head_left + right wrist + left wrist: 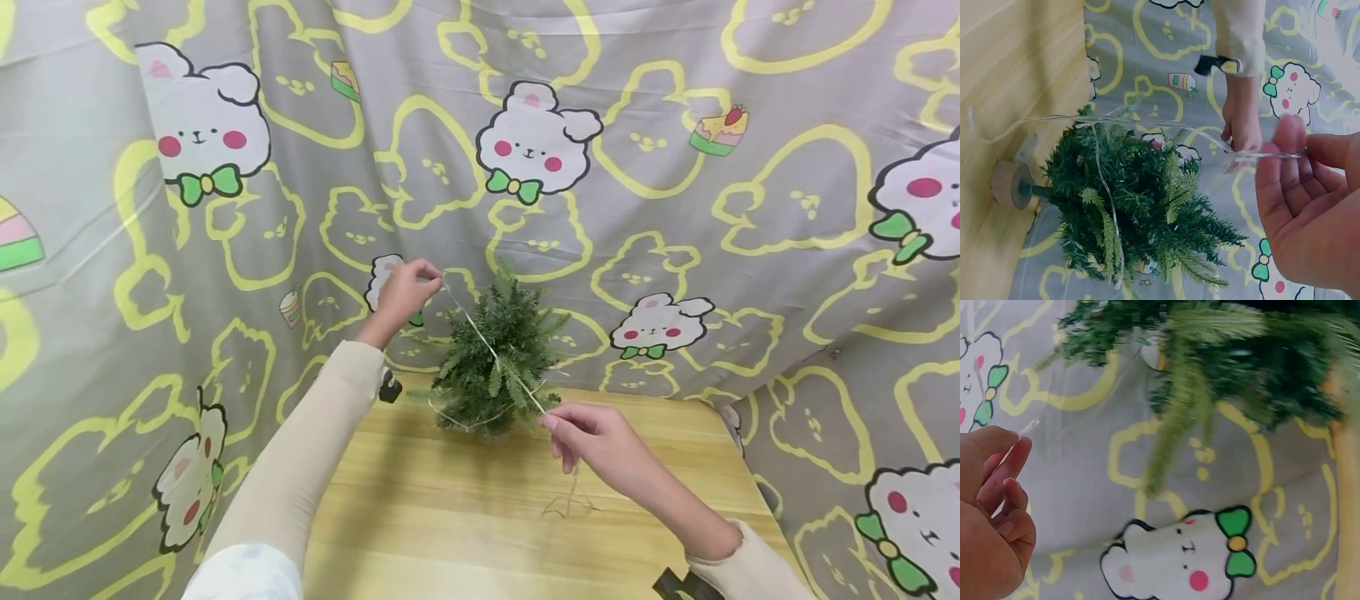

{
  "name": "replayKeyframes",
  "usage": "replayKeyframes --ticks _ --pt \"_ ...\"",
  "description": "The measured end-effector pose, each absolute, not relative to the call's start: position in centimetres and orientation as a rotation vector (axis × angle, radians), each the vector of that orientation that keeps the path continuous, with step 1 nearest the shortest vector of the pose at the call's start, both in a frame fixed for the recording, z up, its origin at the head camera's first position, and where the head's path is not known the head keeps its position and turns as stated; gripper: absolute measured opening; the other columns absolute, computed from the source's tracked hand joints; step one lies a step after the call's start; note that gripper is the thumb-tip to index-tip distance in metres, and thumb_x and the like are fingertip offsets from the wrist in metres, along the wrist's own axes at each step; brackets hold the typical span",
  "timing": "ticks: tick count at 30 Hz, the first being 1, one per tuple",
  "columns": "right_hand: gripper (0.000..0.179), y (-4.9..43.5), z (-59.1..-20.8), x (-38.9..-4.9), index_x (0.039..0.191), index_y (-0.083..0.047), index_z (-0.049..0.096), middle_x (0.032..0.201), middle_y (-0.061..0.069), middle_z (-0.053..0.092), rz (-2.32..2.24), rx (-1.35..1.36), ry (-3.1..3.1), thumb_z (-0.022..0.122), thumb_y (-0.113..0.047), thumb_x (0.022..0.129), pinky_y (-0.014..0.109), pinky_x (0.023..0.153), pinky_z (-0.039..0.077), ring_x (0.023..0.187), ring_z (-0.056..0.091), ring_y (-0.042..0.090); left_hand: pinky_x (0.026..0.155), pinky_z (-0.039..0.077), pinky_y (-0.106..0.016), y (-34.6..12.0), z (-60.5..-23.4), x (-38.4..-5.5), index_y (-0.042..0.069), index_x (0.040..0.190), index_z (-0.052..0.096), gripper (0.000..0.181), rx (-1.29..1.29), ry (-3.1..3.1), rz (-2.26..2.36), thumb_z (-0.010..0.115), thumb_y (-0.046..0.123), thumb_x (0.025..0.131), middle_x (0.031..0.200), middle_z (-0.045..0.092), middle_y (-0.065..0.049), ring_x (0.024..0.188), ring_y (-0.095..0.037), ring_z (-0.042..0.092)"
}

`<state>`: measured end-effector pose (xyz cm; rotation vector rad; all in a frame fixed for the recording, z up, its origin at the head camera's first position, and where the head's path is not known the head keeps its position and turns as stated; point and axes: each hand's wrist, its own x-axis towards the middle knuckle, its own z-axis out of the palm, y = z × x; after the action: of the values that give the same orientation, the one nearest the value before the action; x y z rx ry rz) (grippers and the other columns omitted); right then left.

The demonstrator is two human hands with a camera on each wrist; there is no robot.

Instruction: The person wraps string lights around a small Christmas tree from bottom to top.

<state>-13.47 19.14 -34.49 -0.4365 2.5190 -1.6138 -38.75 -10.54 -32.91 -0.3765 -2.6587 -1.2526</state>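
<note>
A small artificial Christmas tree (480, 379) stands on the table, its round wooden base (1009, 184) showing in the right wrist view. Thin, clear string lights (472, 322) run taut between the hands across the tree's front. At the upper left of the tree, my left hand (407, 293) pinches one part of the wire; in the left wrist view a small whitish tip (1030, 427) sticks out from its fingertips. My right hand (607, 442), lower and to the right, pinches the wire between thumb and fingers. Another stretch of wire loops around the lower branches.
Loose wire (570, 505) hangs below the right hand over the wooden table (420, 517). A grey curtain (420, 50) with cartoon rabbits surrounds the table at the back and sides. Black straps (390, 387) sit at the wrists.
</note>
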Motion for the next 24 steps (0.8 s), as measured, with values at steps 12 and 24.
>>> replayKeyframes --ticks 12,24 --pt "0.028 20.2 -35.4 -12.7 0.106 -0.013 0.073 0.074 0.006 0.063 -1.590 -0.329 2.501 0.061 -0.038 0.101 0.023 0.041 0.032 0.046 0.035 0.005 0.069 0.050 -0.033 -13.3 -36.7 -35.6 0.008 0.107 0.071 0.017 -0.410 -2.647 -1.308 0.066 0.020 0.098 0.120 0.071 -0.009 0.085 -0.024 0.065" --pt "0.034 22.5 -37.7 -12.1 0.104 -0.004 0.070 0.073 0.003 0.060 -1.644 -0.199 2.420 0.062 -0.037 0.100 0.024 0.047 0.036 0.048 0.034 0.007 0.045 0.038 -0.024 -13.0 -40.5 -30.3 0.015 0.102 0.071 0.008 -0.503 -2.652 -1.125 0.066 0.019 0.097 0.101 0.075 -0.006 0.049 -0.010 0.044"
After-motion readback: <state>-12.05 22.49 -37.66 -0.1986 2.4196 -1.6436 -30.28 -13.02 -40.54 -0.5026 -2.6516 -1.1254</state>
